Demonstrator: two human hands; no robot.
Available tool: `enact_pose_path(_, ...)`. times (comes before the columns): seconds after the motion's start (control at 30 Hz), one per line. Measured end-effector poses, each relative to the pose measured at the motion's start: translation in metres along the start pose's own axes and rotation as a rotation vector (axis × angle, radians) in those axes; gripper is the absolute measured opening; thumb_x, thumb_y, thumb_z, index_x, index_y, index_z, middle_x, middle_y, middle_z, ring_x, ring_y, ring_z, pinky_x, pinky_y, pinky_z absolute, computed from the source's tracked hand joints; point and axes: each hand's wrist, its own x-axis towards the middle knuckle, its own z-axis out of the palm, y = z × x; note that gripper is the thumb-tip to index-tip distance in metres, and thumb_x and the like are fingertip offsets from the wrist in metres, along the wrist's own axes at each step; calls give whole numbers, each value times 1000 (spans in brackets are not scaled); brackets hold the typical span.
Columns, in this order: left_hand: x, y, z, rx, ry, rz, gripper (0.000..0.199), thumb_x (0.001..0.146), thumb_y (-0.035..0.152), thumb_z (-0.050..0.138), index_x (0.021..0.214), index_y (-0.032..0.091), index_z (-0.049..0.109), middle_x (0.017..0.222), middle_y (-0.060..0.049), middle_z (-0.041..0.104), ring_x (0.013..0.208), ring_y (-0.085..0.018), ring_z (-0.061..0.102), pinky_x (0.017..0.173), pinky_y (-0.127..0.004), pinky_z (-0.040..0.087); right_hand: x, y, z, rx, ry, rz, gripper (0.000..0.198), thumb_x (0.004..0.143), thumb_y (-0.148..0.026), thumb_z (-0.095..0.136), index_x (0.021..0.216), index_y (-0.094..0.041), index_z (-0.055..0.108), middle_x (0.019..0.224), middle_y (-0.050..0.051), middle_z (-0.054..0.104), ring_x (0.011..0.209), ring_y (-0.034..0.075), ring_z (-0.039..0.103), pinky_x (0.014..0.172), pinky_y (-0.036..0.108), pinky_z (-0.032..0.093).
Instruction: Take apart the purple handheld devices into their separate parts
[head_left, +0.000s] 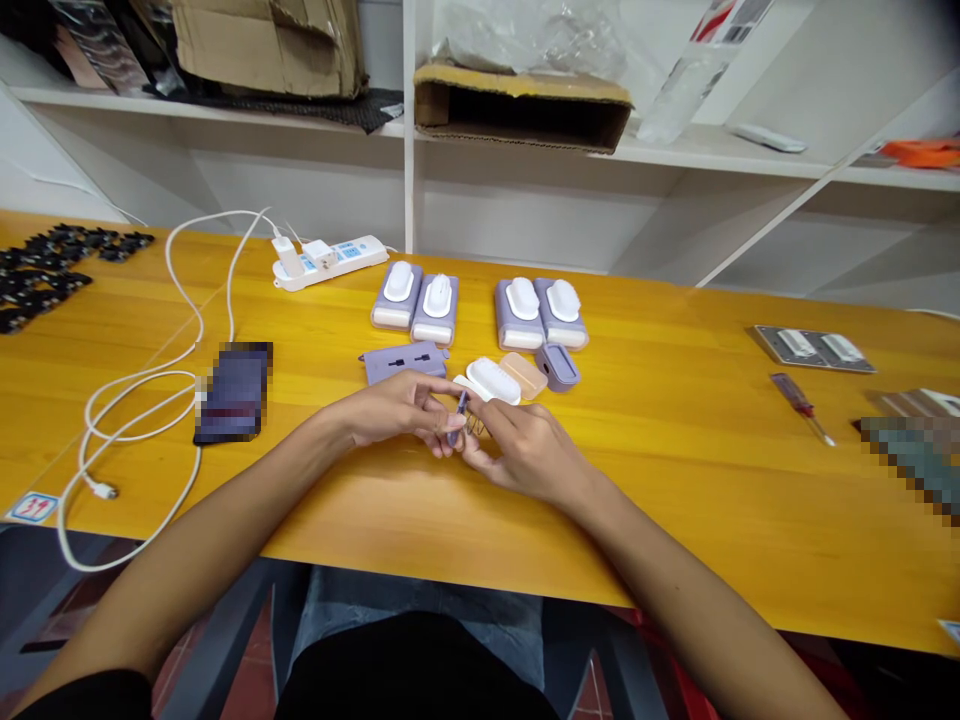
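Reaches past table (712, 450) edge, with room toward screwdriver (801, 406) | pinches purple piece (454, 434) in left hand (401, 410) | curls right hand (529, 445) by spring (474, 425), can't tell grip

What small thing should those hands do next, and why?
Perhaps steady the wire spring against the small purple piece: the left hand pinches that piece, and the spring shows close beside it, near the right hand.

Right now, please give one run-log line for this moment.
left hand: holds small purple part | right hand: at coiled wire | ahead: white oval piece
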Motion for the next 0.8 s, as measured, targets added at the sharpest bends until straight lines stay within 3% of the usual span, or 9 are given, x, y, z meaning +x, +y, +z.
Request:
enact_pose_path(0.23, -2, 6, -3, -144, -59, -109, 36, 92, 42, 94, 110, 13, 84, 92, -12, 83, 72, -18, 77, 72, -34, 65, 4, -5, -4, -198, 41, -100, 25, 107, -24, 58, 120, -14, 77, 81, 8, 79, 67, 21, 68, 59, 37, 43)
enact_pose_path(0.37, -2, 9, -3, -177, -57, -153, 33, 92, 42, 93, 106, 13, 84, 88, -11, 82, 69, -16, 76, 65, -29, 62, 8, -6, -7, -234, 78, -160, 24, 107, -21, 57, 113, -14, 79, 76, 8, 76, 66, 20, 66, 57, 37, 39)
enact_pose_path(0.53, -2, 10, -3, -187, -40, -186, 36, 92, 46, 92, 95, 11, 83, 83, -11, 81, 65, -15, 74, 60, -25, 59, 8, -2, -7, -125, 14, -70, 24, 107, -23, 58, 116, -16, 79, 76, 8, 75, 67, 21, 67, 59, 36, 41)
enact_pose_path(0.7, 0, 5, -5, -218, -65, -153, 32, 95, 39, 90, 113, 13, 83, 91, -12, 83, 75, -17, 79, 69, -27, 64, 4, 4, -5, -15, 89, 45, 24, 103, -25, 63, 122, -18, 77, 79, 8, 77, 67, 21, 69, 60, 35, 45)
enact_pose_path(0.8, 1, 1, -7, -233, -15, -51, 45, 94, 33, 91, 133, 16, 77, 100, -14, 84, 85, -20, 83, 79, -32, 67, 4, 6, -4, 136, 169, 120, 27, 103, -27, 65, 127, -19, 74, 79, 6, 76, 65, 20, 68, 64, 34, 50)
